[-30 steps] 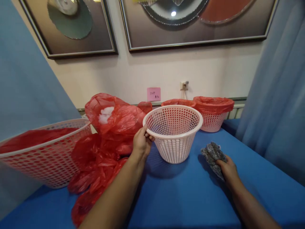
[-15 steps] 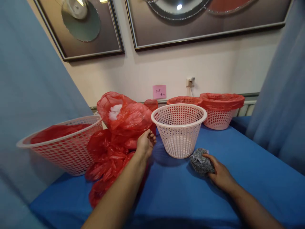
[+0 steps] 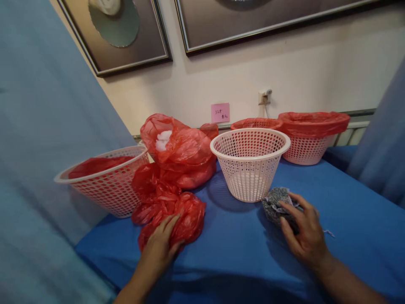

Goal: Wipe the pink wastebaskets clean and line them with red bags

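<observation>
My left hand rests on a crumpled red plastic bag at the front left of the blue-covered table, its fingers lying over the plastic. On the right, my right hand has its fingers spread over a dark grey speckled cloth bundle, touching it. The bundle lies just in front of an upright pale pink mesh basket. Behind the crumpled bag stands a fuller red bag with something white inside.
A tilted pink basket with red lining stands at the left by a blue curtain. Red-lined baskets stand at the back right. A pink note is on the wall.
My left hand has moved back toward me and down onto the crumpled red bag. My right hand's fingers have spread and shifted over the grey bundle. The view has shifted slightly.
</observation>
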### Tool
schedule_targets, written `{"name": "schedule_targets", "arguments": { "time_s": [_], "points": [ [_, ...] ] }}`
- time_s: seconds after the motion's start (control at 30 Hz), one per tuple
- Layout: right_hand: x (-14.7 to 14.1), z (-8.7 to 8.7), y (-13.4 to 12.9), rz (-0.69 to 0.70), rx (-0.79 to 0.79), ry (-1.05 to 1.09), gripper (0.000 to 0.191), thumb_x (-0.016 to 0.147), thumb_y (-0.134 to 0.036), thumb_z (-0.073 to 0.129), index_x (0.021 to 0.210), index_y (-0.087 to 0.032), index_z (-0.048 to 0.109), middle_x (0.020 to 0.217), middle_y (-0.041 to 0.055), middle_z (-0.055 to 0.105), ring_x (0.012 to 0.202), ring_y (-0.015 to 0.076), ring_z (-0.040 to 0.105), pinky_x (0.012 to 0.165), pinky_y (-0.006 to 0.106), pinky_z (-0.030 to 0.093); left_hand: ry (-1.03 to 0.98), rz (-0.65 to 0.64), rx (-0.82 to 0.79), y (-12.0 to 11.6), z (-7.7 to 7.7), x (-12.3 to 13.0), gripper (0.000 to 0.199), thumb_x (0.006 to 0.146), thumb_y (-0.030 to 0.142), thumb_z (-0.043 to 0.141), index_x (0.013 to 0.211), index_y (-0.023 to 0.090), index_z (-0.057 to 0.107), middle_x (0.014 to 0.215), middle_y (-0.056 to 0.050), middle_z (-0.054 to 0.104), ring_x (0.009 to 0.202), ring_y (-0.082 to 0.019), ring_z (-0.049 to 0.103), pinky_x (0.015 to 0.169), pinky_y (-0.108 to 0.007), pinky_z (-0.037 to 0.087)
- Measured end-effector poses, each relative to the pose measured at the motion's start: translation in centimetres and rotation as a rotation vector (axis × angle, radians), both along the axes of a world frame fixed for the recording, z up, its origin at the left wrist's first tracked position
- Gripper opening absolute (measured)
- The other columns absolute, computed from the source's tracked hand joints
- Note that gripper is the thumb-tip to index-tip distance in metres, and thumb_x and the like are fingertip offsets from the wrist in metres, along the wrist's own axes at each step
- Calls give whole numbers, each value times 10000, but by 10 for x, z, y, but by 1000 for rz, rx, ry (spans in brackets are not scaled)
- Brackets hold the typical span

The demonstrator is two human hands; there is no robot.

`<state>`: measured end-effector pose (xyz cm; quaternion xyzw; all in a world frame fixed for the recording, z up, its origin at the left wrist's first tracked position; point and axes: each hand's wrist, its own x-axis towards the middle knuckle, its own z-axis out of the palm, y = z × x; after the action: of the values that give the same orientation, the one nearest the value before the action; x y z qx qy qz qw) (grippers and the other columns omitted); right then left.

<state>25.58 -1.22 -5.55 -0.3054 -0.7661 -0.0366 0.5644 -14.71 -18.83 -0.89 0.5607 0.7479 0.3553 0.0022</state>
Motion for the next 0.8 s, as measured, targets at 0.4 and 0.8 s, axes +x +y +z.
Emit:
{"name": "schedule_targets", "arguments": {
  "time_s": [0.4, 0.8],
  "points": [
    [-130, -7, -4, 918, -1125, 328, 719, 892, -573, 760, 1505, -312, 490, 1501, 144, 588, 1224, 301, 675, 965, 489, 598, -317, 40, 330, 59, -9, 54, 342, 899, 377, 569, 1133, 188, 732, 1141, -120, 816, 1091, -304, 764, 997, -451, 593],
    [-130, -17, 26, 956, -1505, 761, 234, 623, -228, 890, 816, -166, 772, 772, 40, 795, 640, 184, 699, 666, 298, 567, -821, -45, 230, 111, -24, 69, 246, 905, 399, 748, 977, 166, 778, 951, -53, 807, 868, -237, 741, 819, -368, 606]
  ]
}}
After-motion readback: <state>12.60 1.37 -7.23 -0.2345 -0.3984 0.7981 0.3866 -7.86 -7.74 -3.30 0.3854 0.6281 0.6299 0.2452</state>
